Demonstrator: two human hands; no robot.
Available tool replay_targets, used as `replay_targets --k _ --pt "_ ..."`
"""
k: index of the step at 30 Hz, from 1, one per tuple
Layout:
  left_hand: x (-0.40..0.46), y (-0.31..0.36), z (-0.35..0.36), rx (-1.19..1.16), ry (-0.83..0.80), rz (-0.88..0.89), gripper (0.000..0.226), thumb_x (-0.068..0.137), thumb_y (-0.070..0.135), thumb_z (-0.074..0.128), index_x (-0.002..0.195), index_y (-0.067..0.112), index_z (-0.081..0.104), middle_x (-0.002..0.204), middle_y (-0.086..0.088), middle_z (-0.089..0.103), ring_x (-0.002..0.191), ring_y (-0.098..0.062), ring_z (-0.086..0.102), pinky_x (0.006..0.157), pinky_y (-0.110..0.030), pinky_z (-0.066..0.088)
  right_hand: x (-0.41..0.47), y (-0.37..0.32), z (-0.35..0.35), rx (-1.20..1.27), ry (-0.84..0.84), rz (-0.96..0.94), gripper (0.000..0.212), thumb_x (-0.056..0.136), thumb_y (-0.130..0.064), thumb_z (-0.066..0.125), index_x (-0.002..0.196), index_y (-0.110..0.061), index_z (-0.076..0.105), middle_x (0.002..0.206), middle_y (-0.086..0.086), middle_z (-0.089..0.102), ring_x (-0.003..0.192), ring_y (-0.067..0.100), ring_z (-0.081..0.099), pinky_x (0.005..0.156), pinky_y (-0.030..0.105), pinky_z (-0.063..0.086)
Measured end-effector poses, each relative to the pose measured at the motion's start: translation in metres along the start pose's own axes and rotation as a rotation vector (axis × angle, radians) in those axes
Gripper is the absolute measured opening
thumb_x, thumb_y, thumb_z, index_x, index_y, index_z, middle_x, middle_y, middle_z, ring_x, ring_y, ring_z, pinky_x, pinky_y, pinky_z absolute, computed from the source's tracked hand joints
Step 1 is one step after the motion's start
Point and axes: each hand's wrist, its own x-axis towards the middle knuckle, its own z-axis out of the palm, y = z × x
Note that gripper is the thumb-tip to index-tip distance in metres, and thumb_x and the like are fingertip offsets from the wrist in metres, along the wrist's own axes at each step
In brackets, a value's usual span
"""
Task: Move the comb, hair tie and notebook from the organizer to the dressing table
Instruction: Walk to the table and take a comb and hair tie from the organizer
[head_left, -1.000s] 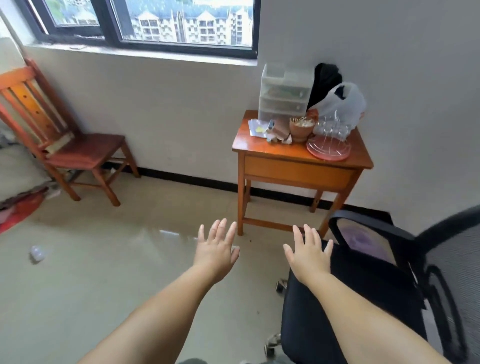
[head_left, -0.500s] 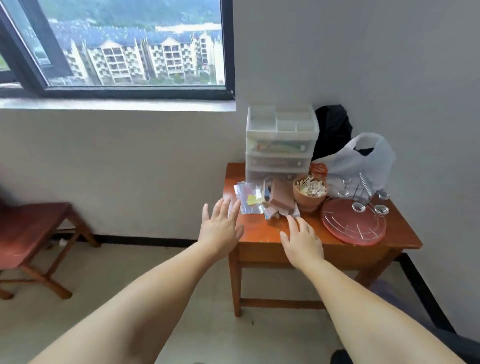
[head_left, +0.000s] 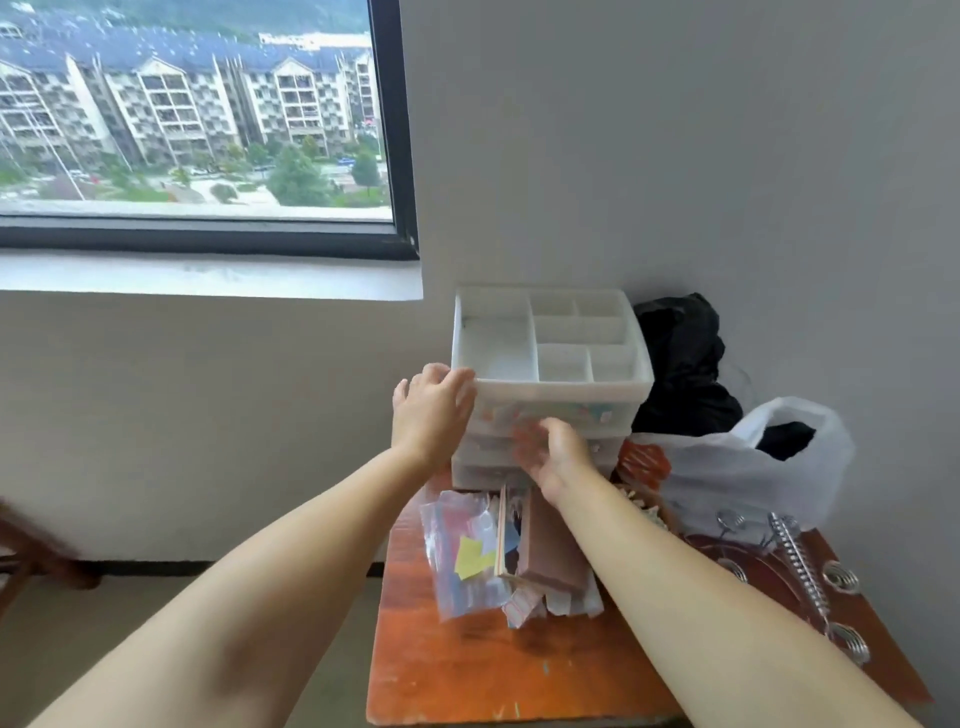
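Note:
A white translucent organizer (head_left: 566, 387) stands at the back of the orange wooden dressing table (head_left: 467, 665), with an empty compartment tray on top and three drawers below. Colourful contents show dimly through the top drawer front (head_left: 587, 413); comb, hair tie and notebook cannot be made out. My left hand (head_left: 434, 410) grips the organizer's front left top corner, thumb on the rim. My right hand (head_left: 553, 452), blurred, is against the front of the middle drawer; its grip is unclear.
In front of the organizer lie a clear bag of coloured papers (head_left: 462, 551) and a brown box (head_left: 550, 551). To the right are a white plastic bag (head_left: 737, 467), a black bag (head_left: 680, 364) and a red tray with metal springs (head_left: 779, 577). A wooden chair (head_left: 31, 561) is at the left.
I have come close to the table. Both hands moved forward from mid-air to the organizer: the left onto its corner, the right onto the drawer fronts.

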Motion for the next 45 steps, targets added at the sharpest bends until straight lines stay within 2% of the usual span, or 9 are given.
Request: replay_targets --k 4,10,19,24,28,31,34,38,45 --pt "0.012 -0.011 0.002 -0.036 0.029 0.081 0.018 0.089 0.028 0.054 0.1 0.021 0.066 0.103 -0.011 0.058 0.092 -0.033 0.055 0.099 -0.041 0.034 0.003 -0.006 0.01 0.13 0.012 0.056 0.024 0.086 -0.003 0.036 0.07 -0.008 0.054 0.071 0.006 0.057 0.064 0.016 0.055 0.057 0.025 0.043" --pt "0.018 -0.02 0.0 -0.058 -0.002 0.15 0.019 0.09 0.03 0.053 0.102 0.024 0.066 0.101 -0.01 0.056 0.093 -0.03 0.054 0.1 -0.042 0.034 -0.018 0.019 -0.007 0.157 0.071 0.018 0.029 0.084 0.004 0.035 0.105 -0.007 0.053 0.081 0.008 0.061 0.068 0.018 0.059 0.057 0.027 0.046" --pt "0.006 -0.022 -0.006 0.038 -0.11 0.169 0.043 0.091 0.021 0.043 0.134 0.023 0.036 0.131 -0.014 0.041 0.121 -0.034 0.038 0.107 -0.046 0.025 -0.075 0.061 -0.038 0.108 0.094 -0.02 0.022 0.089 0.001 0.035 0.095 -0.007 0.055 0.087 0.011 0.063 0.071 0.02 0.062 0.055 0.029 0.048" --pt "-0.022 0.005 -0.002 0.182 -0.077 0.405 0.025 0.085 0.02 0.047 0.11 0.014 0.048 0.114 -0.009 0.054 0.106 -0.03 0.048 0.099 -0.042 0.032 -0.086 0.057 -0.041 0.059 0.049 0.017 0.027 0.092 -0.004 0.039 0.114 -0.002 0.054 0.103 0.017 0.063 0.077 0.023 0.063 0.062 0.033 0.051" --pt "-0.02 0.015 0.003 0.46 -0.358 0.385 0.022 0.089 0.025 0.044 0.106 0.014 0.05 0.109 -0.007 0.059 0.103 -0.028 0.051 0.106 -0.049 0.025 -0.1 0.022 -0.055 -0.528 -0.132 0.132 0.024 0.094 -0.015 0.042 0.105 -0.004 0.061 0.098 0.011 0.07 0.078 0.021 0.069 0.063 0.028 0.054" --pt "-0.014 0.02 0.01 0.558 -0.378 0.386 0.026 0.087 0.024 0.048 0.111 0.014 0.049 0.108 -0.006 0.059 0.104 -0.028 0.052 0.11 -0.054 0.021 -0.101 -0.019 -0.062 -0.868 -0.219 -0.156 0.02 0.092 -0.018 0.049 0.086 -0.014 0.067 0.085 0.004 0.074 0.065 0.008 0.068 0.049 0.016 0.049" --pt "-0.013 0.023 0.016 0.541 -0.352 0.367 0.024 0.085 0.019 0.049 0.108 0.014 0.051 0.104 -0.006 0.062 0.103 -0.028 0.054 0.111 -0.06 0.015 -0.074 -0.045 -0.05 -1.253 -0.041 -0.61 0.013 0.088 -0.024 0.055 0.097 -0.019 0.063 0.1 0.0 0.067 0.086 0.01 0.063 0.07 0.025 0.05" --pt "-0.016 0.018 0.024 0.533 -0.274 0.382 0.021 0.083 0.014 0.053 0.103 0.012 0.057 0.094 -0.003 0.067 0.106 -0.028 0.054 0.111 -0.068 -0.002 -0.028 -0.03 -0.039 -1.894 0.019 -0.617 0.064 0.078 -0.048 0.063 0.129 -0.015 0.041 0.129 0.007 0.048 0.121 0.025 0.043 0.096 0.04 0.041" --pt "-0.021 0.011 0.022 0.511 -0.202 0.41 0.013 0.079 0.008 0.055 0.091 0.01 0.06 0.082 -0.004 0.067 0.094 -0.028 0.059 0.113 -0.062 -0.006 0.001 -0.016 -0.049 -1.96 0.036 -0.733 0.038 0.082 -0.034 0.058 0.112 -0.012 0.051 0.114 0.01 0.06 0.104 0.028 0.056 0.078 0.037 0.042"
